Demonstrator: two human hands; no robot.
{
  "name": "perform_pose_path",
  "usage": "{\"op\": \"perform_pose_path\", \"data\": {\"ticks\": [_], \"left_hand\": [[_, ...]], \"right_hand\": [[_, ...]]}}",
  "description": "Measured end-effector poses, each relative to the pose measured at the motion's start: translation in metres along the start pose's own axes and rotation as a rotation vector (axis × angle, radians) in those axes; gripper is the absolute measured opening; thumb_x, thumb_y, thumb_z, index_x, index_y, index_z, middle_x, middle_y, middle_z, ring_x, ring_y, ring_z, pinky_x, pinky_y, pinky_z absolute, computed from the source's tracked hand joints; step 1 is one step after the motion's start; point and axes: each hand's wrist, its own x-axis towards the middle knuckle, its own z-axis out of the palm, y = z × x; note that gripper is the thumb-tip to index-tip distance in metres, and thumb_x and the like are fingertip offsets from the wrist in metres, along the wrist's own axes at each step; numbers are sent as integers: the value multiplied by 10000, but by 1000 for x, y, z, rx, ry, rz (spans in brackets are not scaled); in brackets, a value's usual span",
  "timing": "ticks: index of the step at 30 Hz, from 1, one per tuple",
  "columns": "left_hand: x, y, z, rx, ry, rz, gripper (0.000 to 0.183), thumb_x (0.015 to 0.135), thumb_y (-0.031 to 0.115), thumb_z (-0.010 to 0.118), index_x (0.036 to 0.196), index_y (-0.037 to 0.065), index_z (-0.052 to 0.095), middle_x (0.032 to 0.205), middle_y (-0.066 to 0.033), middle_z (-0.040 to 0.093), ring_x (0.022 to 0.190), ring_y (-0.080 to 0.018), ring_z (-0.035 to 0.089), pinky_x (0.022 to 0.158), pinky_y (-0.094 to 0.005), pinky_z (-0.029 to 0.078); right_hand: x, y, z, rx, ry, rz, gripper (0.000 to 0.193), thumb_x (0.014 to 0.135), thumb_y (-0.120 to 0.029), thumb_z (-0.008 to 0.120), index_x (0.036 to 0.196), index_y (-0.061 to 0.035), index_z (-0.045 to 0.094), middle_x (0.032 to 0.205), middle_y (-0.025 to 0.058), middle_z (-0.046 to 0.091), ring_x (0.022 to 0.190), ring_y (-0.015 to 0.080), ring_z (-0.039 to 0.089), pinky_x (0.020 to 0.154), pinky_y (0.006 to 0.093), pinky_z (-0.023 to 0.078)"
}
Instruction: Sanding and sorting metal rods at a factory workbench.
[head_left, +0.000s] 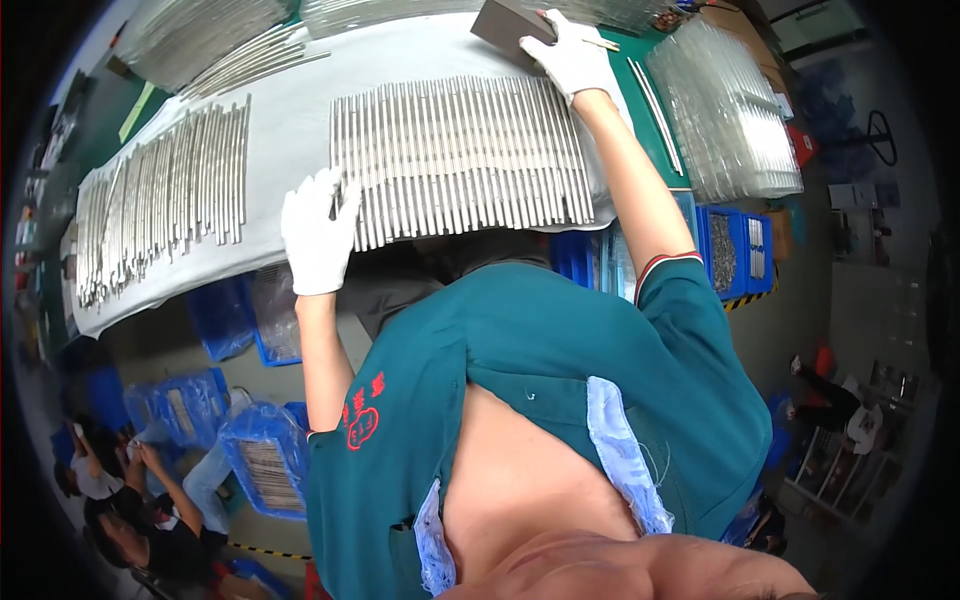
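We begin nearest the body, with the left hand (320,232), gloved in white. Its fingers are loosely spread and slightly bent, and we see nothing gripped in it. Its thumb side lies against the left end of a row of slender metal rods (455,150); whether it presses on them we cannot tell. In our judgement it is placed there as a side stop, keeping the outermost rods from spreading.

The row lies between the two hands, running from the left thumb toward the right wrist, the rods side by side with their near ends along the counter edge. We judge that this single layer leaves every rod exposed. Bands cross the row; we cannot establish whether they mark joints. A pale cloth (290,130) lies beneath, presumably to protect the metal.

Left of the left hand, and apart from it, is a second rod group (170,190), with more ragged ends.

Beyond the row's far right corner is the right hand (577,58), also gloved. Thumb and fingers are closed about the right edge of a dark rectangular block (505,35), tilted over the cloth. We take this edge hold as leaving the flat face free.

Just right of the right forearm, a few separate rods (655,115) lie on the green counter (636,50); beyond them are stacked clear plastic packs (715,110).
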Motion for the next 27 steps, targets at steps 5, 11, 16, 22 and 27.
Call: {"op": "perform_pose_path", "data": {"ticks": [5,11,16,22,27], "left_hand": [[-2,-5,4,33,52,44,247,900,217,735,1091,69,687,975,-112,666,862,-319,607,805,-435,467],[-9,-9,11,42,7,-88,312,902,287,738,1144,94,709,1145,-158,709,1085,-367,646,1048,-530,439],[-5,-7,2,39,-14,-71,302,906,282,734,1121,71,710,1078,-149,709,1013,-357,656,968,-472,487],[43,1,1,-19,-64,96,397,916,340,709,1175,40,698,1159,-182,684,1071,-366,631,964,-458,485],[55,29,38,134,-367,321,588,932,535,603,1364,137,636,1410,-193,583,1340,-372,505,1145,-539,322]], "right_hand": [[26,21,10,-130,-147,-3,676,845,-544,689,1384,-152,575,1185,223,705,1087,421,669,965,455,514],[3,17,-14,-77,155,-114,769,858,-446,752,1496,-104,492,1431,183,584,1256,368,605,1071,413,473],[-69,-20,-42,48,-99,-417,605,873,-417,713,1388,-120,600,1350,153,633,1270,324,566,1093,426,426],[-109,-29,-49,-74,-451,-631,711,888,-547,662,1470,-156,543,1521,149,498,1437,332,420,1218,457,300],[-105,-27,-49,-146,-540,-750,717,901,-557,638,1492,-169,521,1575,150,434,1475,346,364,1246,493,234]]}}
